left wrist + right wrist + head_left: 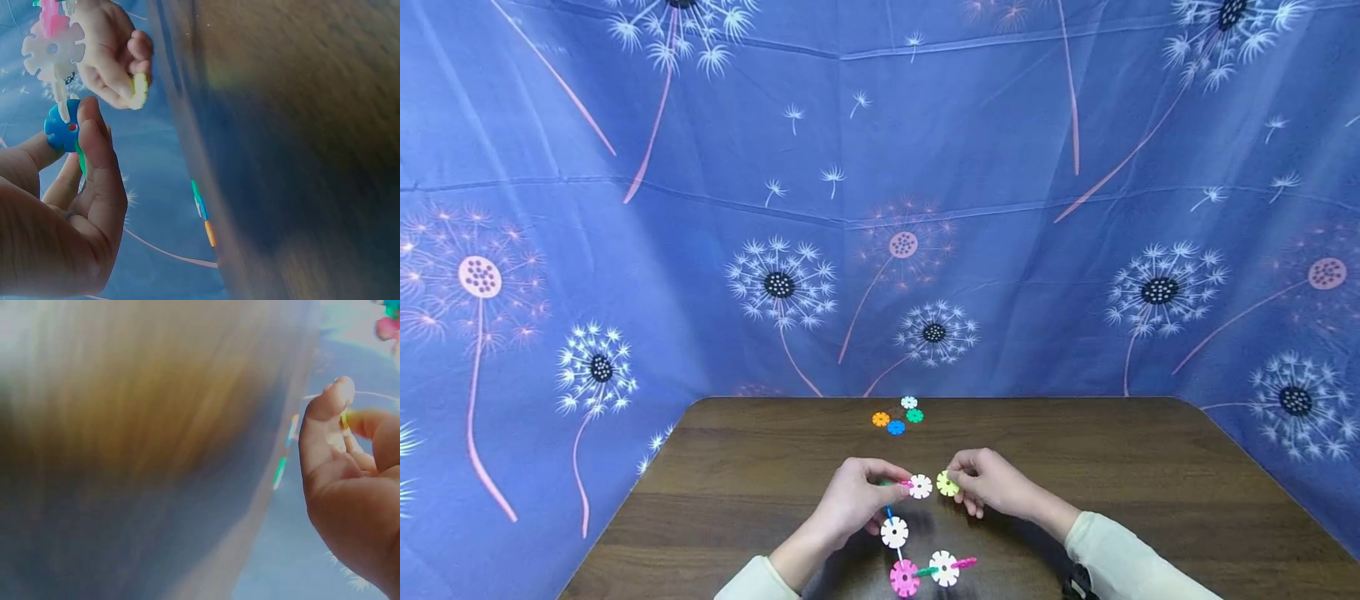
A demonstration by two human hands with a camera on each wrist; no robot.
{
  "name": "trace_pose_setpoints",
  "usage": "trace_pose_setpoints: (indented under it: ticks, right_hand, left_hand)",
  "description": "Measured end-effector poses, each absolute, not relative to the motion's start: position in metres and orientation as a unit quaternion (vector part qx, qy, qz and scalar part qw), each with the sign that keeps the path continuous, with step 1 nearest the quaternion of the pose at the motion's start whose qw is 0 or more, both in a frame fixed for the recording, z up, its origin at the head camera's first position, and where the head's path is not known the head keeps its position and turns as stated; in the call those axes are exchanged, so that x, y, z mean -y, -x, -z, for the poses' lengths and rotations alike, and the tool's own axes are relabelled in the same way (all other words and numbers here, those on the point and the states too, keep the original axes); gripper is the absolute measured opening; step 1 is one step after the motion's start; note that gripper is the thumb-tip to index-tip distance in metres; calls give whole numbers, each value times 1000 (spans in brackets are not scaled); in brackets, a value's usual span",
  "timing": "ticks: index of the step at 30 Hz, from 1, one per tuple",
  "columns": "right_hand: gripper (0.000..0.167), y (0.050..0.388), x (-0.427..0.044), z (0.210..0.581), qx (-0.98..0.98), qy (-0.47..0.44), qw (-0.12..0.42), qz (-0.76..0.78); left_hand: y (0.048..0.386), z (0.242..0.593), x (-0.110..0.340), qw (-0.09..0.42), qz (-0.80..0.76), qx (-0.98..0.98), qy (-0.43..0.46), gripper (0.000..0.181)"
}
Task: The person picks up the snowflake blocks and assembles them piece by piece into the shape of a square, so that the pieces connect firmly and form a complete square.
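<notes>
My left hand grips a chain of notched plastic interlocking discs near its upper end. A white disc sticks out to the right of its fingertips. Below the hand hang another white disc, a pink disc and a third white disc, with edge-on discs linking them. In the left wrist view, a blue disc sits between thumb and fingers. My right hand pinches a yellow disc, a small gap away from the upper white one. In the right wrist view the fingers mostly hide the yellow disc.
Towards the back of the brown wooden table lie loose discs: orange, blue, green and white. Behind the table hangs a blue cloth with a dandelion print.
</notes>
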State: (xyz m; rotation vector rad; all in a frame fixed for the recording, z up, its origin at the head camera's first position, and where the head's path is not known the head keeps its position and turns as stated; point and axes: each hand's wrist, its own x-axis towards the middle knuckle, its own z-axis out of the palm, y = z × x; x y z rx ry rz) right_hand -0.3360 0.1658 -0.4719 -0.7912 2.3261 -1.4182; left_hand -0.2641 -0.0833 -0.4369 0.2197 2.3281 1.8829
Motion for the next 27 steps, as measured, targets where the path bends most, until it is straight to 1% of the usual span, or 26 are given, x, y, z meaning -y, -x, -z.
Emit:
trace_pose_setpoints:
  ticks: [2, 5, 10, 14, 17, 27]
  right_hand:
    - [8, 329, -165, 469, -787, 279, 157, 528]
    - [8, 320, -164, 462, -766, 299, 145, 551]
    - [7, 311, -161, 453, -762, 327, 120, 546]
    - [1, 308, -158, 451, -765, 341, 100, 536]
    - [6, 305, -157, 451, -777, 340, 83, 522]
    - [8, 297, -156, 446, -814, 359, 18, 457]
  left_hand:
    - [265, 437, 84, 68, -623, -776, -71, 12]
    - [265, 436, 85, 63, -620, -779, -70, 11]
    - [265, 435, 85, 62, -619, -779, -72, 11]
    - [264, 434, 83, 64, -623, -777, -69, 12]
    - [263, 434, 81, 69, -622, -777, -64, 12]
    - [260, 435, 81, 74, -621, -777, -74, 7]
